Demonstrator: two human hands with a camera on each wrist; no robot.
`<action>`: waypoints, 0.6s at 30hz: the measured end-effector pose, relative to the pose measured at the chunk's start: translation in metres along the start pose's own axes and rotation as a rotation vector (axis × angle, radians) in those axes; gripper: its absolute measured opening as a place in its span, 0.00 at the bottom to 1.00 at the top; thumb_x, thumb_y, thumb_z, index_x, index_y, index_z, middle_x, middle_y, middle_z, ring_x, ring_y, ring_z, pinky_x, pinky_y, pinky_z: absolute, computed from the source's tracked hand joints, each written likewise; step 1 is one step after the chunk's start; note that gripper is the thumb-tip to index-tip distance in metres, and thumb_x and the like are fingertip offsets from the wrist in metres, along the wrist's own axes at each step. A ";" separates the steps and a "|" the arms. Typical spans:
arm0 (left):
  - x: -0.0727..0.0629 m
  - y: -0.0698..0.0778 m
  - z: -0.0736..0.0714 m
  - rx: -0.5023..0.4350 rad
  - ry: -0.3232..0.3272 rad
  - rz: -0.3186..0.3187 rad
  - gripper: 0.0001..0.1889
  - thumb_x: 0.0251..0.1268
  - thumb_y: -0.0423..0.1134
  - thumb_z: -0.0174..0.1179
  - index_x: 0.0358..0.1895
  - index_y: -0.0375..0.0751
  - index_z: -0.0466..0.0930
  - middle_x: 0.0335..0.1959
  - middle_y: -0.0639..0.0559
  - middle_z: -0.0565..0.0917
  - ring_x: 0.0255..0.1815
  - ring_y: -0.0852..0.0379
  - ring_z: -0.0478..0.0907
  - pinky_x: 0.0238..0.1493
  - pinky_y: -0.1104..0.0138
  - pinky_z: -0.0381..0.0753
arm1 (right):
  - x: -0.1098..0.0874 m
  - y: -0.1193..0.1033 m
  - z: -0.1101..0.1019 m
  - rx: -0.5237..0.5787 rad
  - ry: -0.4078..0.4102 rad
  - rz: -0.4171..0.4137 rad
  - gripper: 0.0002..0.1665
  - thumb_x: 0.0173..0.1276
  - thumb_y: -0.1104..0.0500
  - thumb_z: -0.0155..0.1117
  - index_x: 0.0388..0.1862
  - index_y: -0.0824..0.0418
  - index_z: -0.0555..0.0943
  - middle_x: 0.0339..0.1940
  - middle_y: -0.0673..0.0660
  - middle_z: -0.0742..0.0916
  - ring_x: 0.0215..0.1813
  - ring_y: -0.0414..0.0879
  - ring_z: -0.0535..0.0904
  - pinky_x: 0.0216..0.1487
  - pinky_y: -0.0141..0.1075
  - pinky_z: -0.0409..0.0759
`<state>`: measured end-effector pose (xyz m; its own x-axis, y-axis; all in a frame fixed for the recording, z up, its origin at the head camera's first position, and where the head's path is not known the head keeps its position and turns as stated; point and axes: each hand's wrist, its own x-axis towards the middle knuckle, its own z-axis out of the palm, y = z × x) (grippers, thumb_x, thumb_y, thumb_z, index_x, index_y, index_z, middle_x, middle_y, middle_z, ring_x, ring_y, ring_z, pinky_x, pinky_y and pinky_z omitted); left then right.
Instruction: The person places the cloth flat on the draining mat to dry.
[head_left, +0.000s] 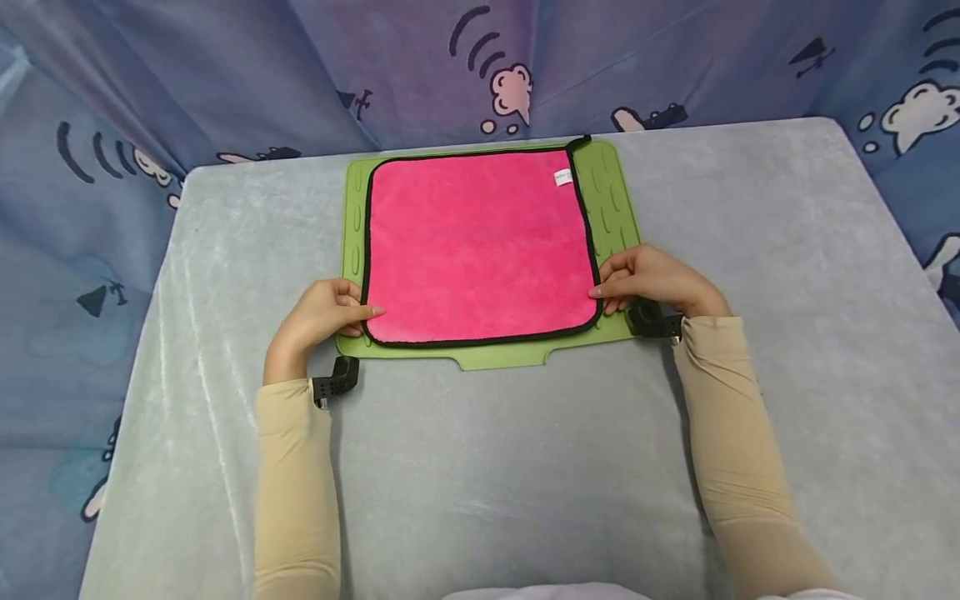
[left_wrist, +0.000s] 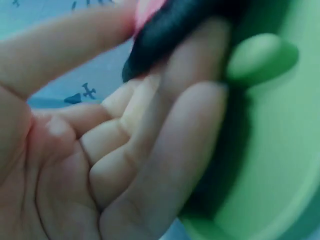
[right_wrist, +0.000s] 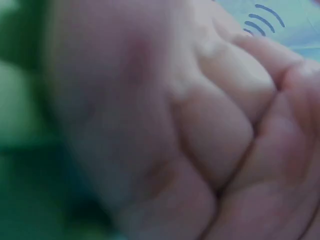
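A pink cloth [head_left: 480, 250] with black edging lies spread flat over a green board [head_left: 611, 196] that has raised oval bumps. My left hand [head_left: 322, 315] pinches the cloth's near left corner, thumb on top and fingers under the black edge. In the left wrist view the black edging [left_wrist: 165, 37] sits between thumb and fingers, close over the green board [left_wrist: 280, 150]. On the other side my right hand [head_left: 656, 277] pinches the cloth's right edge near its front corner. Curled fingers [right_wrist: 220, 130] fill the right wrist view and hide the cloth there.
The green board rests on a table covered in grey cloth [head_left: 480, 467], with a tab at its near edge. A blue patterned curtain [head_left: 420, 75] hangs behind and to the left. A white label [head_left: 563, 177] and a black loop [head_left: 579, 142] mark the cloth's far right corner.
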<state>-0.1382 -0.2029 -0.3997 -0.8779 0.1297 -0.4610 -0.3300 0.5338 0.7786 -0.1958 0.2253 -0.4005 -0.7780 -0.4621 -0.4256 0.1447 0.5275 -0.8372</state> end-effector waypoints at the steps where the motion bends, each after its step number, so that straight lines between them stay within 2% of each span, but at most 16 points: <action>1: -0.001 0.000 -0.001 -0.005 -0.021 -0.002 0.16 0.60 0.36 0.64 0.42 0.28 0.69 0.21 0.57 0.79 0.22 0.64 0.77 0.33 0.71 0.80 | 0.000 0.000 0.000 -0.006 -0.021 -0.004 0.11 0.62 0.64 0.67 0.30 0.72 0.76 0.22 0.58 0.83 0.26 0.49 0.82 0.33 0.39 0.83; 3: -0.003 -0.001 -0.001 -0.024 -0.052 -0.001 0.16 0.60 0.35 0.64 0.42 0.28 0.69 0.21 0.57 0.79 0.23 0.64 0.78 0.34 0.71 0.81 | 0.000 0.000 0.000 -0.008 -0.054 -0.012 0.12 0.62 0.64 0.67 0.29 0.72 0.74 0.22 0.58 0.83 0.26 0.49 0.82 0.33 0.39 0.83; 6: -0.003 -0.001 0.000 -0.025 -0.073 0.008 0.15 0.60 0.34 0.63 0.42 0.28 0.69 0.21 0.57 0.79 0.22 0.64 0.78 0.32 0.71 0.81 | -0.001 0.000 -0.002 0.003 -0.059 -0.026 0.10 0.62 0.66 0.66 0.29 0.72 0.74 0.22 0.57 0.83 0.25 0.48 0.82 0.33 0.38 0.83; 12: 0.000 -0.001 0.004 0.003 -0.076 0.021 0.13 0.61 0.34 0.63 0.39 0.31 0.67 0.20 0.56 0.77 0.20 0.64 0.77 0.30 0.72 0.80 | -0.004 0.001 -0.005 0.021 -0.023 -0.013 0.08 0.62 0.68 0.64 0.35 0.75 0.77 0.24 0.57 0.84 0.25 0.46 0.82 0.32 0.38 0.83; 18: 0.001 -0.005 0.000 -0.023 -0.055 0.039 0.13 0.61 0.32 0.62 0.39 0.29 0.67 0.19 0.55 0.77 0.21 0.64 0.78 0.32 0.70 0.82 | -0.003 0.002 -0.004 -0.009 -0.046 0.007 0.09 0.62 0.67 0.65 0.35 0.74 0.77 0.24 0.57 0.84 0.25 0.46 0.82 0.32 0.38 0.83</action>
<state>-0.1369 -0.2052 -0.4041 -0.8699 0.1964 -0.4524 -0.3042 0.5084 0.8056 -0.1956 0.2307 -0.3993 -0.7484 -0.4905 -0.4465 0.1438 0.5372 -0.8311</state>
